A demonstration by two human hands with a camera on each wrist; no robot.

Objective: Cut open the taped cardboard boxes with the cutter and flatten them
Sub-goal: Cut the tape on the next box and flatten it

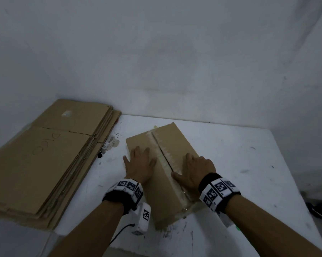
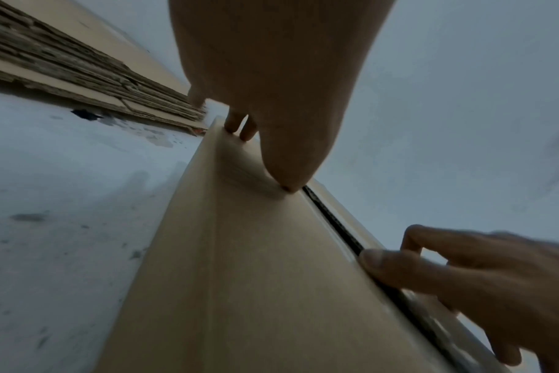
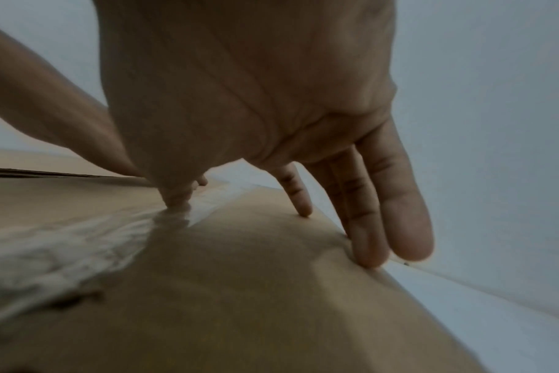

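Observation:
A brown cardboard box [image 1: 162, 199] lies on the white table, long side running away from me. Clear tape [image 1: 161, 154] runs along its top seam, which shows a dark slit [image 2: 332, 219] between the two flaps. My left hand [image 1: 140, 162] lies flat on the left flap with fingers spread. On the right flap rests my right hand [image 1: 195, 167], fingers straight, thumb [image 3: 176, 196] touching the tape at the seam. In the right wrist view the fingertips [image 3: 367, 257] reach the box's right edge. No cutter is in view.
A stack of flattened cardboard [image 1: 45, 160] lies at the left, overhanging the table's left side. The white table [image 1: 249, 173] bears dark scuffs and paint marks. A grey wall stands close behind. A wrist camera and its cable [image 1: 141, 219] hang under my left wrist.

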